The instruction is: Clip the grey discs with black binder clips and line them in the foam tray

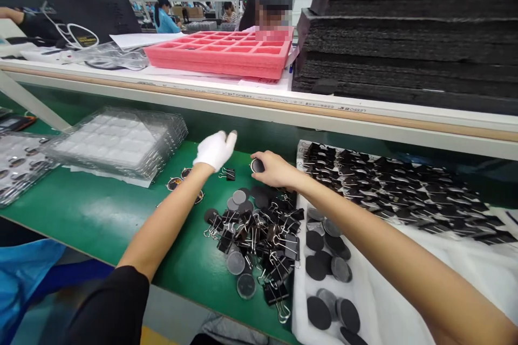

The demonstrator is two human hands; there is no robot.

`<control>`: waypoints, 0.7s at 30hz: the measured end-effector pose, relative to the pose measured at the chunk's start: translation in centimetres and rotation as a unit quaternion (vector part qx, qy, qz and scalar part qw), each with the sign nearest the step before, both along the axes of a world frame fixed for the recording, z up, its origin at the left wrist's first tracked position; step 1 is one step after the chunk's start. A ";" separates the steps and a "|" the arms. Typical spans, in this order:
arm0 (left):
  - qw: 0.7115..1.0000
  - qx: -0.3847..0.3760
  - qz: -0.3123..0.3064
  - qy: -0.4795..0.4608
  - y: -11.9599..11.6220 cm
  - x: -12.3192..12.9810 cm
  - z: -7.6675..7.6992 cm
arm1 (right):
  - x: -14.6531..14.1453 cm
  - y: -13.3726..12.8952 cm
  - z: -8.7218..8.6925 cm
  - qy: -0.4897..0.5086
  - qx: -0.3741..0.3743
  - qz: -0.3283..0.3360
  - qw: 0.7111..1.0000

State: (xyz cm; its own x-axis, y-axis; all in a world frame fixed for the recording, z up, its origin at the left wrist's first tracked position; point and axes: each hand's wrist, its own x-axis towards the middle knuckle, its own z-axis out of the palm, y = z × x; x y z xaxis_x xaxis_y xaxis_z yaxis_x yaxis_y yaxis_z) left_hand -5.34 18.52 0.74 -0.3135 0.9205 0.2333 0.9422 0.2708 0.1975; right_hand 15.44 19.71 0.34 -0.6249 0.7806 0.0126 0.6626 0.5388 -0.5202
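Note:
My left hand (214, 151), in a white glove with bare fingertips, is raised over the green work surface; two fingertips point away, slightly apart, with nothing visible between them. My bare right hand (274, 168) pinches a round dark disc with a light rim (257, 165) between thumb and fingers. A single black binder clip (230, 174) lies between the hands. Below the left hand are small round parts (174, 184), partly covered by the forearm. Nearer me, a heap of black binder clips (253, 232) is mixed with dark and clear discs (236, 262).
Stacked clear trays (117, 137) stand at left. At right, white foam (301, 291) bears loose discs, with rows of clips (388, 183) behind. A shelf edge (226, 104) crosses above, holding a pink foam tray (218, 59) and black foam stacks (404, 48). People sit beyond.

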 end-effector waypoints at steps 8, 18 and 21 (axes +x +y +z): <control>0.997 0.013 0.067 0.045 1.1 1.6 -4.9 | -3.5 2.8 -3.5 -0.054 0.047 0.047 0.996; 0.997 -0.033 0.074 0.016 0.8 0.6 -5.7 | -3.7 3.4 -4.8 -0.004 0.036 0.108 0.993; 0.997 -0.039 0.065 0.012 0.7 0.6 -5.7 | -4.0 3.2 -4.7 0.013 0.031 0.120 0.992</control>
